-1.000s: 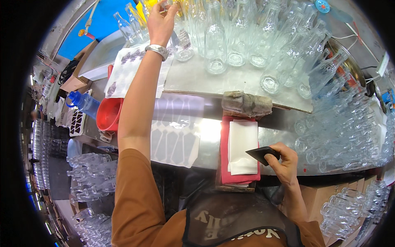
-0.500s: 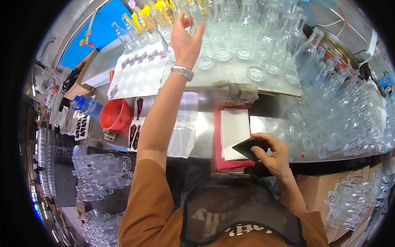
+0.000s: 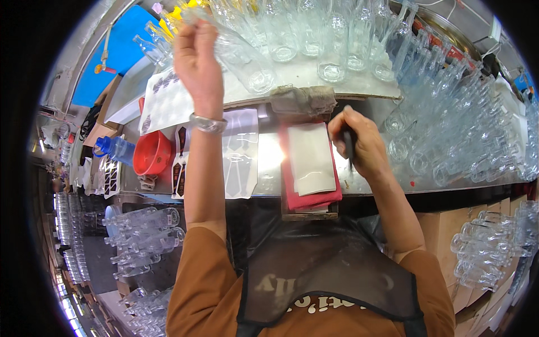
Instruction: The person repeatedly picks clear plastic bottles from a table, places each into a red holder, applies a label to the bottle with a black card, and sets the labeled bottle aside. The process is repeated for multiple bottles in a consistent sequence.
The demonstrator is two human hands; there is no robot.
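Raised at the upper left, my left hand (image 3: 199,70) has its fingers closed around the neck of a clear glass bottle (image 3: 247,64). The bottle is tilted, its base pointing right and toward me. My right hand (image 3: 365,143) pinches a thin, dark flat scraper (image 3: 351,147), seen nearly edge-on. That hand hovers at the right side of a white folded cloth (image 3: 312,160), which lies on a red cloth (image 3: 303,204). Behind the pad sits a worn, cloth-wrapped block (image 3: 303,102). A white sheet of dark printed decals (image 3: 168,106) lies beyond my left forearm.
Several clear bottles (image 3: 309,33) stand on the raised shelf. More bottles (image 3: 443,135) lie stacked at the right. A red bowl (image 3: 152,153), a blue-capped bottle (image 3: 115,149) and a clear sheet with tie-shaped decals (image 3: 241,151) occupy the left of the metal table.
My left hand has drawn a bottle out of the standing group, moving left and tilting it. My right hand has moved up and away from the white cloth, turning the scraper edge-on.
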